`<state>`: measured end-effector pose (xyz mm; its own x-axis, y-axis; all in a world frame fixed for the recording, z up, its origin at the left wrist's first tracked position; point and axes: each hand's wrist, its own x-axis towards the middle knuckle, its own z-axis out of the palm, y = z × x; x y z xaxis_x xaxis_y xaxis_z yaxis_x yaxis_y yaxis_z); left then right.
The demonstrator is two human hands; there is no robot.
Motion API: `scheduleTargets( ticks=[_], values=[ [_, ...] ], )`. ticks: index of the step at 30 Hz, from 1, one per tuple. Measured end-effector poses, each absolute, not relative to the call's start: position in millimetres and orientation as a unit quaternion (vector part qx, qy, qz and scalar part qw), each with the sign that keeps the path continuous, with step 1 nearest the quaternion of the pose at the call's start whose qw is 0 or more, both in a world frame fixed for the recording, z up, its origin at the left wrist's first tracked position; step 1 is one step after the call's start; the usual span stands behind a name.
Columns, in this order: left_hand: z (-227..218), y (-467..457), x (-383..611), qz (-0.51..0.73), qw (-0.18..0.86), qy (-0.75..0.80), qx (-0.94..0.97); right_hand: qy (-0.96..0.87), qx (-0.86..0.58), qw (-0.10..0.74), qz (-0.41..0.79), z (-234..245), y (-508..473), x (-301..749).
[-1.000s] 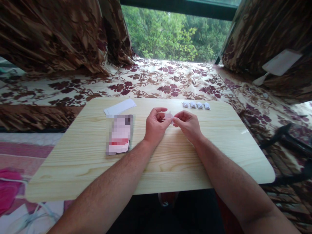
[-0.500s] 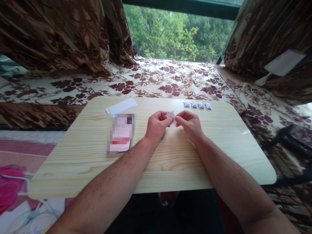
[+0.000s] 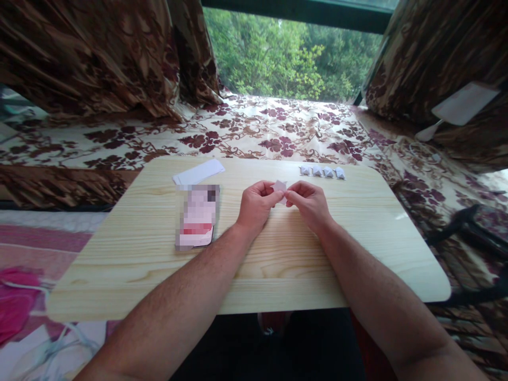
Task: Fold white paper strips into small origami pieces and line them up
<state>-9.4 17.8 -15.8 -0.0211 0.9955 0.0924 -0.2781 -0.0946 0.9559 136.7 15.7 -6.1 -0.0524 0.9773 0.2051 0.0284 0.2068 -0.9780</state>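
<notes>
A small white piece of folded paper is held just above the table, between both hands. My left hand pinches its left and lower part with thumb and fingers. On the other side, my right hand is closed, its thumb and forefinger gripping the paper's right edge. The paper has pointed corners at the top; its lower part is hidden by my fingers. Beyond my right hand, several small white folded paper pieces stand in a row near the table's far edge.
The pale wooden table has rounded corners. White paper strips lie at its far left, with a blurred-out pink phone in front. Behind is a ledge under floral cloth. A white lamp-like panel stands at right.
The paper has turned slightly between my fingers, and more of its pointed top edge shows. Both hands have stayed almost in place.
</notes>
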Motion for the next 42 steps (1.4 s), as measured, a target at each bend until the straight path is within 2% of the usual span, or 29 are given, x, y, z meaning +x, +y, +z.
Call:
scheduleTargets(
  ticks=[19,25,33,42],
  values=[
    [-18.0,17.5,-11.4,0.568,0.541,0.416,0.461,-0.574,-0.453,0.52,0.441,-4.9,15.8,141.2],
    [-19.6,17.7,-11.9,0.572,0.538,0.414,0.46,-0.545,-0.449,0.511,0.49,-6.2,17.1,141.1],
    [-18.2,17.4,-12.8,0.521,0.537,0.434,0.503,-0.497,-0.441,0.546,0.511,-5.3,19.2,140.2],
    [-13.4,14.6,-11.6,0.531,0.525,0.433,0.505,-0.518,-0.459,0.549,0.468,-3.0,17.2,140.1]
  ],
)
